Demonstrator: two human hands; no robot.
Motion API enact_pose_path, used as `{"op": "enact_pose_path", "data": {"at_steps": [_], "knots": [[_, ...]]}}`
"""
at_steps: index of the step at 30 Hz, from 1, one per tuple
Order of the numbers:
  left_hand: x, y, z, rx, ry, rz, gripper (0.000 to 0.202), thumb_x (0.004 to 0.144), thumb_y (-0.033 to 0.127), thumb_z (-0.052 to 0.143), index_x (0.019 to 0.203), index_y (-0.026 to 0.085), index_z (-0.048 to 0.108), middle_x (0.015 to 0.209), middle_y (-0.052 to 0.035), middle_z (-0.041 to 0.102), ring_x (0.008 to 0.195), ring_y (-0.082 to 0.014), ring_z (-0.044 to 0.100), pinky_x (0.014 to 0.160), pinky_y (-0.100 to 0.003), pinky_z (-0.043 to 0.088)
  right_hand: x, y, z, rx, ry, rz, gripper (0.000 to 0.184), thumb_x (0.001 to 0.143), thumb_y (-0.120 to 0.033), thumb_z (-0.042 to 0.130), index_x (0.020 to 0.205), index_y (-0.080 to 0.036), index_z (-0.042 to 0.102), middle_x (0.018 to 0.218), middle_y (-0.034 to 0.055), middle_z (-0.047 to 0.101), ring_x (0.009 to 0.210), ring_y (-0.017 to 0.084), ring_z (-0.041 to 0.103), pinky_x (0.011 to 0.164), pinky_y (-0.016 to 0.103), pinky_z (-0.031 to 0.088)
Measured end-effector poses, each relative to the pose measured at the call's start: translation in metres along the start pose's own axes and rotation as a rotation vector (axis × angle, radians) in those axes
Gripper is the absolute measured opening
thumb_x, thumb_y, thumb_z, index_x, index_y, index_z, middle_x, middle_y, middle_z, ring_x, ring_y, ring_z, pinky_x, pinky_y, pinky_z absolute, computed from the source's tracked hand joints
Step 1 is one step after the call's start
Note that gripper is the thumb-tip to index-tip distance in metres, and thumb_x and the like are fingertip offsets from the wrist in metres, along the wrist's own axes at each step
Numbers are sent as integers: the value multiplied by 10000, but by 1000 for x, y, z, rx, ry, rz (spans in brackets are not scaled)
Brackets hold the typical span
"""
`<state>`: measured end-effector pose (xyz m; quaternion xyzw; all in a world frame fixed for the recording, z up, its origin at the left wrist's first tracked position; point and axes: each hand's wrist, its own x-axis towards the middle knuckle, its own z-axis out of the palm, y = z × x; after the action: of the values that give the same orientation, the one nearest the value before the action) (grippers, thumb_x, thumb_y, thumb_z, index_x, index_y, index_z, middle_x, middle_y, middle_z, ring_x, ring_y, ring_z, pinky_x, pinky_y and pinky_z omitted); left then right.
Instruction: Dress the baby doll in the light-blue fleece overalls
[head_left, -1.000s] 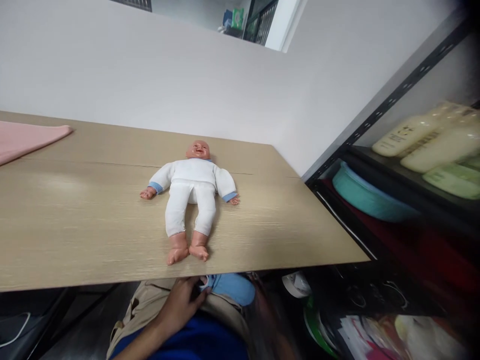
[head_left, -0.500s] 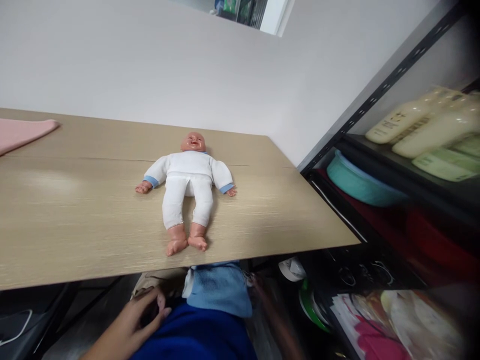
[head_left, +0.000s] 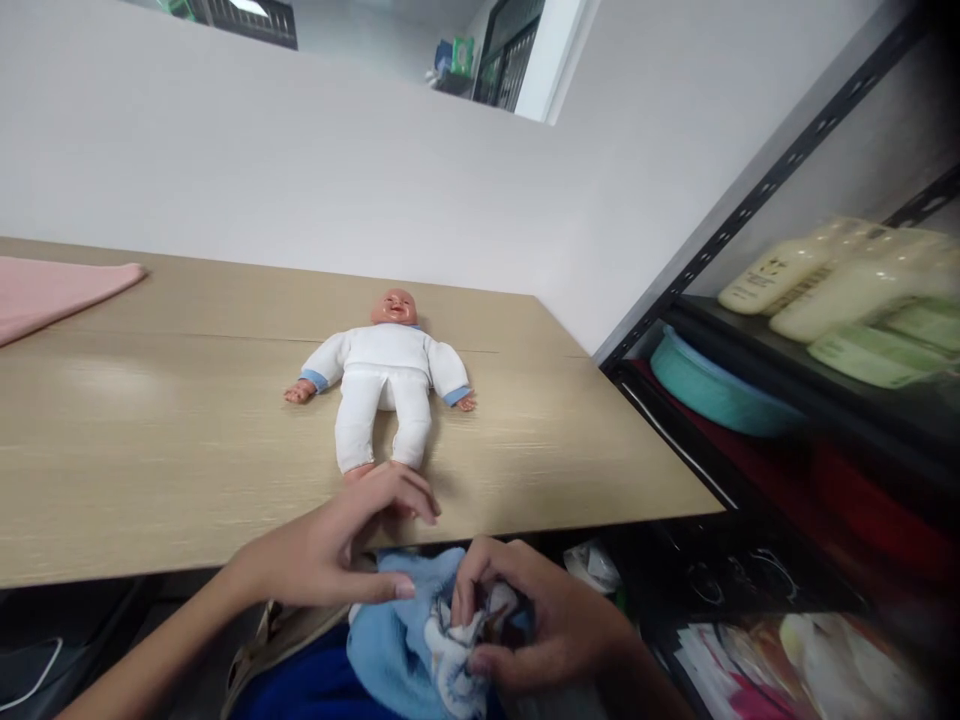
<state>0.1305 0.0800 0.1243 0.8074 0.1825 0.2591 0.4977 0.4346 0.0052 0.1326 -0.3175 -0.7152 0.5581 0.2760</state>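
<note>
Blue baby garment (head_left: 405,645): lying bunched in the lap, just below the near edge of the wooden table (head_left: 150,470).
Right hand (head_left: 544,620): fingers curling closed on the garment's patterned folds, gripping.
Left hand (head_left: 337,545): thumb pinching the cloth's upper edge, fingers spreading loosely over the table edge, hiding the doll's feet.
Baby doll (head_left: 386,385): lying face up in a white suit, mid-table, bare wood stretching wide to either side.
Pink cloth (head_left: 52,290): resting at the far left.
Differing from a half second ago: both hands now raised onto the garment, right hand newly showing.
Metal shelf rack (head_left: 750,230): standing right, holding a teal basin (head_left: 712,385) below, pale bottles (head_left: 840,285) lying above.
</note>
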Motion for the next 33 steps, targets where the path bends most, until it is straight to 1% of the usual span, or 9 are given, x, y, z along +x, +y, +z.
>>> {"op": "enact_pose_path", "data": {"at_steps": [5, 9, 14, 19, 22, 25, 28, 31, 33], "knots": [[56, -8, -31, -255, -239, 31, 703, 869, 544, 971, 1446, 257, 690, 1438, -115, 687, 1282, -328, 670, 1040, -401, 579, 55, -85, -48, -39, -67, -151, 416, 822, -373, 1050, 1100, -239, 771, 956, -2, 785, 809, 154, 719, 765, 248, 583], [74, -12, -39, -451, -245, 145, 489, 857, 563, 971, 1090, 209, 726, 1146, -59, 689, 997, -231, 649, 862, -317, 535, 87, -108, -78, 27, -89, -78, 462, 831, -377, 1055, 1143, -227, 749, 908, -16, 785, 783, 156, 739, 667, 227, 552], [59, -5, -54, -444, -85, 41, 545, 955, 669, 848, 894, 219, 546, 899, 18, 508, 808, -159, 471, 733, -277, 403, 102, -80, -93, 6, 51, -1, 389, 924, -452, 966, 1125, -219, 727, 842, -43, 717, 737, 140, 669, 665, 230, 499], [46, -4, -71, -347, 70, 76, 448, 930, 353, 943, 1084, 242, 537, 994, 22, 568, 881, -140, 556, 814, -262, 481, 112, -45, -92, 38, 167, 2, 596, 868, -546, 995, 1280, -229, 704, 922, -32, 688, 808, 157, 657, 715, 249, 536], [44, -3, -82, -380, 134, 108, 524, 957, 227, 913, 1251, 286, 484, 1029, 25, 650, 903, -134, 641, 839, -259, 523, 123, -25, -86, -58, 37, 6, 735, 811, -534, 1035, 1396, -235, 707, 1144, 34, 775, 1093, 246, 730, 1000, 373, 604], [37, 1, -94, -261, 142, 23, 654, 997, 270, 881, 1493, 314, 457, 1063, 12, 695, 949, -155, 675, 872, -271, 545, 132, -14, -80, -139, -198, 54, 569, 861, -596, 971, 1250, -214, 807, 1193, 62, 821, 1169, 308, 745, 1152, 493, 567], [28, 8, -104, 5, 183, -155, 735, 970, 411, 897, 1599, 281, 541, 1234, -54, 724, 1143, -238, 686, 979, -331, 564, 137, -15, -74, -120, -128, 18, 589, 974, -663, 844, 1356, -218, 794, 1323, 81, 817, 1258, 335, 732, 1210, 518, 533], [20, 14, -107, 204, 173, -244, 639, 811, 489, 1005, 1350, 241, 769, 1210, -53, 748, 1184, -309, 678, 1015, -368, 575, 141, -20, -67, -78, 36, 5, 658, 1052, -706, 737, 1494, -220, 728, 1512, 105, 749, 1446, 356, 647, 1296, 521, 456], [17, 13, -106, 209, 123, -235, 434, 797, 494, 1007, 1083, 218, 832, 1044, -32, 756, 1058, -292, 693, 946, -351, 592, 144, -18, -61, -46, -9, 30, 697, 1079, -729, 685, 1553, -217, 686, 1564, 113, 722, 1502, 350, 615, 1327, 517, 422]]}}
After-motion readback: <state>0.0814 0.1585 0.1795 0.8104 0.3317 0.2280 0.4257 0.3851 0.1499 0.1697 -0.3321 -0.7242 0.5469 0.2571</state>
